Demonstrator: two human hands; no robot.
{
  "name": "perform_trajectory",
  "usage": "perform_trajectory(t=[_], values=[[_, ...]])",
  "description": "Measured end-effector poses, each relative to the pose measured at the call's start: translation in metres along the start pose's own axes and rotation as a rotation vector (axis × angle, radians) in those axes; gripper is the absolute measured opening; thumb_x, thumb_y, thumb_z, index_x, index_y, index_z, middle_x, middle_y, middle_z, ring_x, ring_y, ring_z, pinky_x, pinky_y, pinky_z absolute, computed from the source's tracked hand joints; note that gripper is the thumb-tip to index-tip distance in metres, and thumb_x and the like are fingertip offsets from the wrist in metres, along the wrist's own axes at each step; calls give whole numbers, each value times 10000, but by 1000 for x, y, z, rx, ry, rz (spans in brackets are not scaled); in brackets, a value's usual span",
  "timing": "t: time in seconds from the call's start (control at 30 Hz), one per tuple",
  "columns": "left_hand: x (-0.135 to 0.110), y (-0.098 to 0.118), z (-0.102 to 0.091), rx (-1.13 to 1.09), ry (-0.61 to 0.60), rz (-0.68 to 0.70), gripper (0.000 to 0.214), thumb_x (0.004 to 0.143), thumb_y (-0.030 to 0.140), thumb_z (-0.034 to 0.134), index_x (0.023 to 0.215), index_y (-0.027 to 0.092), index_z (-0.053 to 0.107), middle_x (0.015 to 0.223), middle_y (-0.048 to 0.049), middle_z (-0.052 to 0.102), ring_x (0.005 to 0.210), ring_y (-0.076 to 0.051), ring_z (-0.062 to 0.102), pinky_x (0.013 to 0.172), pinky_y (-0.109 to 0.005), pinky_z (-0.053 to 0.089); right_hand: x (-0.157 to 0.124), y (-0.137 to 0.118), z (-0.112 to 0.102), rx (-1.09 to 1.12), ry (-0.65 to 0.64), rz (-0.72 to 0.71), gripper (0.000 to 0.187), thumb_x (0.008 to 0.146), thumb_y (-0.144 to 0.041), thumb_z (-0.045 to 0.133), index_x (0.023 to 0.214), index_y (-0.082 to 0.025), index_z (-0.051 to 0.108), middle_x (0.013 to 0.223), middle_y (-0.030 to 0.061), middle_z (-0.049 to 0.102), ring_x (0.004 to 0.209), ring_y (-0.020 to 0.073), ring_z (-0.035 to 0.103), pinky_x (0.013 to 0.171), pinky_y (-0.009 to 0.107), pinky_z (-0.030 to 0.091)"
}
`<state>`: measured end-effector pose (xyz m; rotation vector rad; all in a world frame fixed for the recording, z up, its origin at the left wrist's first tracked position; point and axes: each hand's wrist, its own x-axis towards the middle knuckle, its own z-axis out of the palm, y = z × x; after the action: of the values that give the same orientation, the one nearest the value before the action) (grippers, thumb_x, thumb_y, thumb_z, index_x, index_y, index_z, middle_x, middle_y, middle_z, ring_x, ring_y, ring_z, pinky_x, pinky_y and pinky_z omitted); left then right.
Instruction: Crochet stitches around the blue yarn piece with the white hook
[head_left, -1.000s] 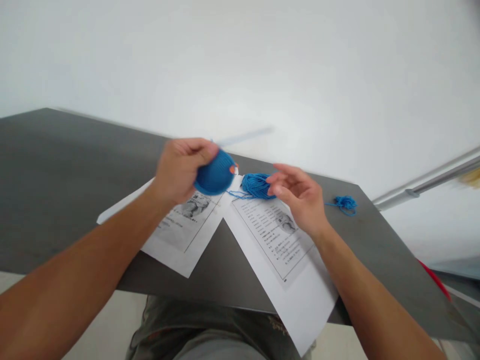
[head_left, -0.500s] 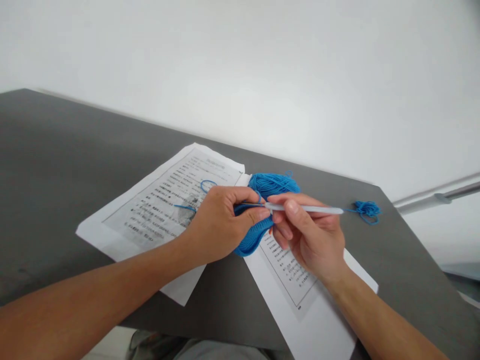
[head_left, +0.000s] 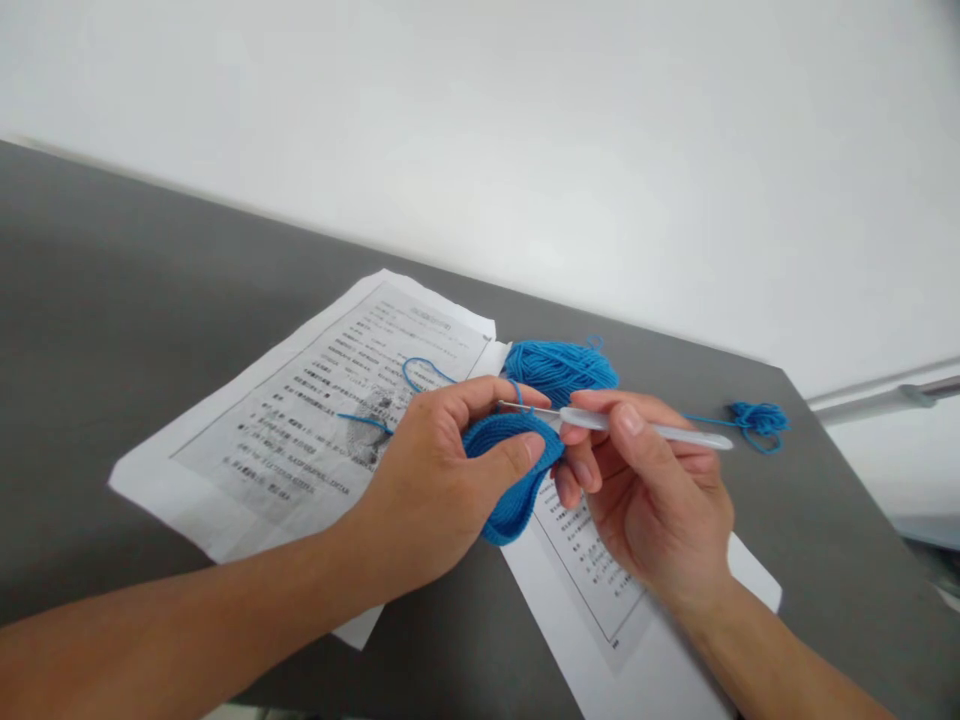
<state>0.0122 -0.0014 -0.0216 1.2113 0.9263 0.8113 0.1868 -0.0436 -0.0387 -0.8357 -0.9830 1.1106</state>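
Blue crochet work [head_left: 517,505], curved like a small cup, is pinched between the thumb and fingers of my left hand [head_left: 450,470]. A strand of blue yarn [head_left: 517,393] runs over my left index finger down to the work. My right hand [head_left: 660,490] grips the pale handle of a crochet hook [head_left: 645,428] like a pencil. The hook's thin metal shaft points left, at the upper edge of the crochet work, close to the strand. Behind my hands lies a blue yarn skein [head_left: 562,370], partly covered by my fingers.
Two printed sheets, a left sheet [head_left: 277,410] and a right sheet [head_left: 555,610], lie beneath my hands on the dark grey table [head_left: 112,300]. A small yarn tangle [head_left: 759,425] sits on the right. A white wall [head_left: 480,150] rises behind the table.
The hook has drawn back rightward, so its metal shaft and tip now show beside the strand. More of the crochet work's opening is visible, and the whole view has shifted slightly.
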Motion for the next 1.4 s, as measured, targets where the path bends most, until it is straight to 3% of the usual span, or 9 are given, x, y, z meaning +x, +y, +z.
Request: perform_trajectory(t=[0.1,0.37,0.57,0.7,1.13,1.4], values=[[0,0,-1,-22,-2,-29,302,870,283,811,1147,165,799,805,4,799,653,-131,630,640,-271,498,-2,0,1,19,-9,3,145,957,-332,835,1056,-236,880,848,18,824,563,102,675,472,207,626],[0,-1,-2,-89,-43,38,556,926,208,797,1458,134,656,780,53,818,724,-113,758,768,-229,584,-2,2,0,21,-63,12,159,992,-318,798,1112,-243,869,884,26,827,610,103,694,508,194,650],[0,-1,-1,-162,-87,58,508,933,163,785,1426,146,665,811,62,838,662,-80,761,765,-186,604,-3,0,-3,-21,-73,13,188,990,-326,800,1148,-246,861,876,24,818,608,114,704,501,212,650],[1,1,1,-201,-92,35,586,910,143,795,1466,122,612,764,80,814,613,-85,745,708,-193,617,-3,-2,-4,-69,-80,34,205,999,-377,788,1143,-249,856,787,10,782,572,128,710,500,235,645],[0,0,0,-64,-66,85,459,901,128,756,1350,107,660,802,52,823,753,-123,780,855,-253,619,-4,-4,-2,-125,-33,-36,155,1008,-330,770,1091,-238,863,708,19,752,600,153,701,507,254,632],[-2,0,-1,-41,18,34,527,873,214,822,1376,136,686,889,6,822,839,-160,759,829,-283,587,-2,-6,-2,-161,-33,-77,154,993,-341,795,1084,-236,862,725,19,768,624,155,711,537,265,642]])
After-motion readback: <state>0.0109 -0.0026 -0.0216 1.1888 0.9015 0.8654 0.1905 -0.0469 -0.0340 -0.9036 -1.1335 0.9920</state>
